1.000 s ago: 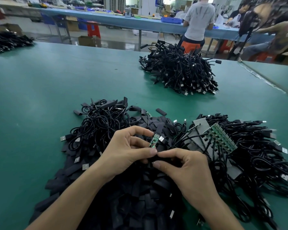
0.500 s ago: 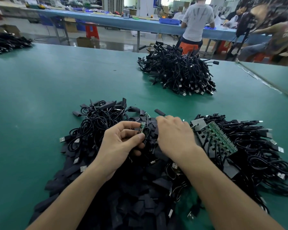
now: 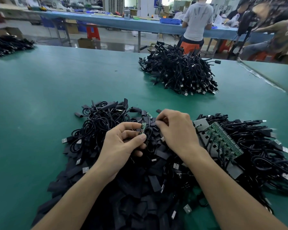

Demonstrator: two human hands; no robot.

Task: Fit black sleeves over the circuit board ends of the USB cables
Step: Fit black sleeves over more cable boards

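My left hand (image 3: 121, 146) pinches a small green circuit board (image 3: 142, 128) on the end of a black USB cable, held upright between thumb and forefinger. My right hand (image 3: 176, 130) reaches palm down into the pile of flat black sleeves (image 3: 140, 188), its fingertips curled on a sleeve just right of the board; what it holds is partly hidden. A second bare board (image 3: 149, 115) lies on the pile behind. Cables with silver USB plugs (image 3: 98, 130) are tangled to the left.
A row of joined green circuit boards (image 3: 223, 140) with cables (image 3: 264, 155) lies at the right. A heap of cables (image 3: 179, 72) sits farther back on the green table (image 3: 40, 100). Another heap (image 3: 7, 45) is far left. People work at a blue bench behind.
My right hand moved from beside the left hand up and forward into the sleeve pile. My left hand shifted slightly forward, still holding the board.
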